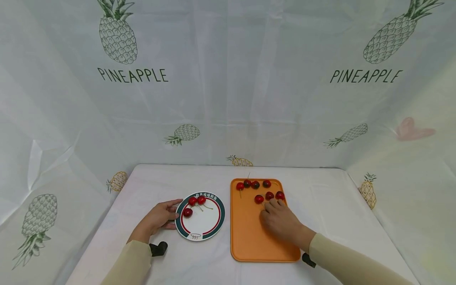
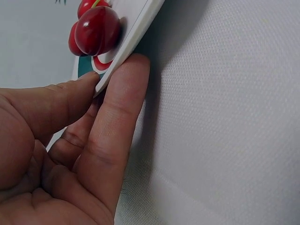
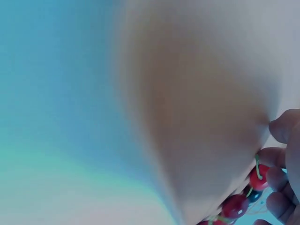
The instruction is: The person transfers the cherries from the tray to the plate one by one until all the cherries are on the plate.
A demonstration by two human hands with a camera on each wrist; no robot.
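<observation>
Fingers of the left hand (image 1: pixel 160 217), positioned at the left side of the table (image 1: pixel 331 206), grasp the near-left rim of the round plate (image 1: pixel 199 229): the thumb bears on the upper face and a finger supports the underside, as the left wrist view confirms. A black device (image 1: pixel 158 249) sits at that wrist, beside the beige sleeve (image 1: pixel 132 261). The plate has a dark green border and a red inner line. Three plate cherries (image 1: pixel 187 212) occupy its left and upper part; two lie side by side near the upper rim, the third near the left rim. Immediately right of the plate, and apart from it, lies the rectangular orange tray (image 1: pixel 246 233). Seven tray cherries (image 1: pixel 255 185) are visible in its upper portion: four along the far edge, three in a nearer row. The right hand (image 1: pixel 279 219) is over the right half of the tray, fingertips at the nearer row. Its fingers are bent beside a stemmed cherry in the right wrist view; whether they grasp a cherry or stem cannot be determined.
</observation>
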